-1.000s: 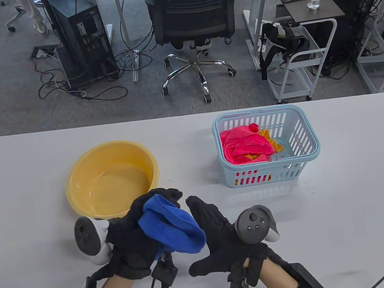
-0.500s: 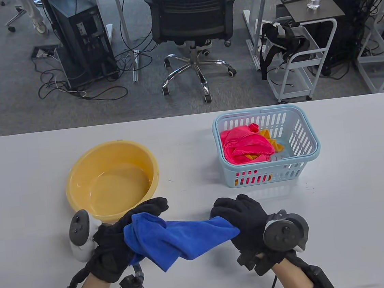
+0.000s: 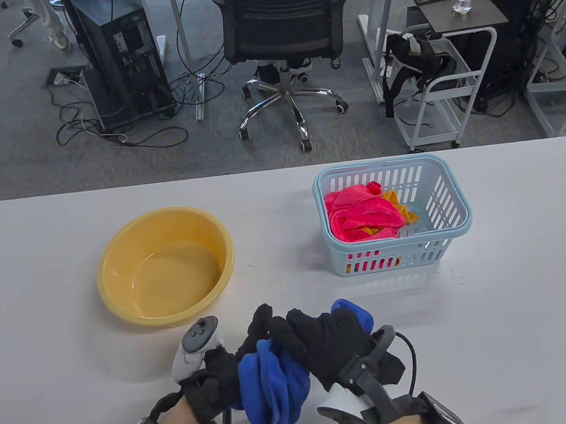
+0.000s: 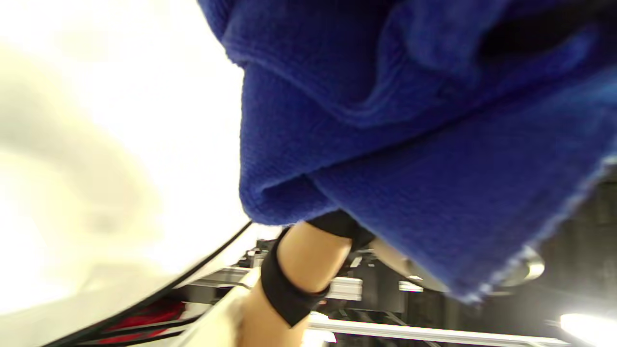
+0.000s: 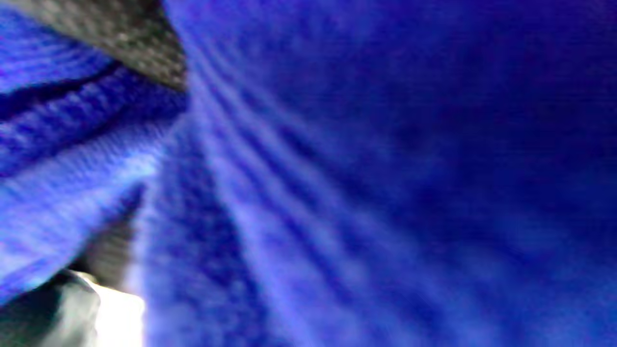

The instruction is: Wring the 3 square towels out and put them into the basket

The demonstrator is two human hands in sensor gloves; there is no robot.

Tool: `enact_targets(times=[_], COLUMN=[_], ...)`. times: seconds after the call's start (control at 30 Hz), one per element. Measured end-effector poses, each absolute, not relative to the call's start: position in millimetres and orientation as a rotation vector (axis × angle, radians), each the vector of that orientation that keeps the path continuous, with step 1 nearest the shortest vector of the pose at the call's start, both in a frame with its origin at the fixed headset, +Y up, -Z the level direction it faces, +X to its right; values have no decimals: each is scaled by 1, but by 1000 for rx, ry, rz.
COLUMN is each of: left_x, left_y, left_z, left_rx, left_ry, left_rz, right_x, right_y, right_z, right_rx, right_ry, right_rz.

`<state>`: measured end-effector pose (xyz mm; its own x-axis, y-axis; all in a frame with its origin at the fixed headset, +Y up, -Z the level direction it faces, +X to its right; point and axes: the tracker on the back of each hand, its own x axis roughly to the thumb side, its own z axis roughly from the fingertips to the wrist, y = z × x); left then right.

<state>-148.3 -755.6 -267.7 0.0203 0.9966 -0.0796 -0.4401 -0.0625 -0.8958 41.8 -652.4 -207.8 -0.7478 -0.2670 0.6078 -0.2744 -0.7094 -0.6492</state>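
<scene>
A blue towel (image 3: 276,389) is bunched between both hands near the table's front edge, in front of the basin. My left hand (image 3: 229,374) grips its left part from below. My right hand (image 3: 322,341) is curled over its top, and a blue end (image 3: 357,313) sticks out behind the knuckles. The towel (image 4: 409,135) fills the left wrist view, and the towel (image 5: 361,193) blocks nearly all of the right wrist view. The light blue basket (image 3: 459,203) at right holds a pink towel (image 3: 359,214) and an orange towel (image 3: 404,209) beneath it.
A yellow basin (image 3: 115,255) with a little water stands left of centre, just beyond my hands. Beyond the far table edge are an office chair (image 3: 284,30), a computer tower and a white cart.
The towel was stretched sideways between my hands; the hands have since come together at the front centre, the right hand rolling over the top, and the towel is bunched.
</scene>
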Motion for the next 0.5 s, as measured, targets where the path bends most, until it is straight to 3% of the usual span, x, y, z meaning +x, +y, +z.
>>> enact_targets(times=[0.17, 0.23, 0.27, 0.37, 0.5], left_x=[-144, -147, -151, -156, -156], left_y=[-749, -739, -728, -706, -700], left_z=[-263, -266, -265, -257, -244], left_rx=[-813, -706, -526, -93, 183], left_ry=[-685, -611, -470, -406, -409], left_rz=[1208, 985, 742, 302, 162], right_x=[40, 44, 46, 57, 64], right_y=[-657, -660, -665, -675, -684], right_z=[-212, -217, -223, -246, -261], right_rx=[1158, 1172, 1173, 1049, 961], right_ry=[-1132, -1052, -978, -774, -521], right_rz=[2686, 2694, 2731, 2817, 2653])
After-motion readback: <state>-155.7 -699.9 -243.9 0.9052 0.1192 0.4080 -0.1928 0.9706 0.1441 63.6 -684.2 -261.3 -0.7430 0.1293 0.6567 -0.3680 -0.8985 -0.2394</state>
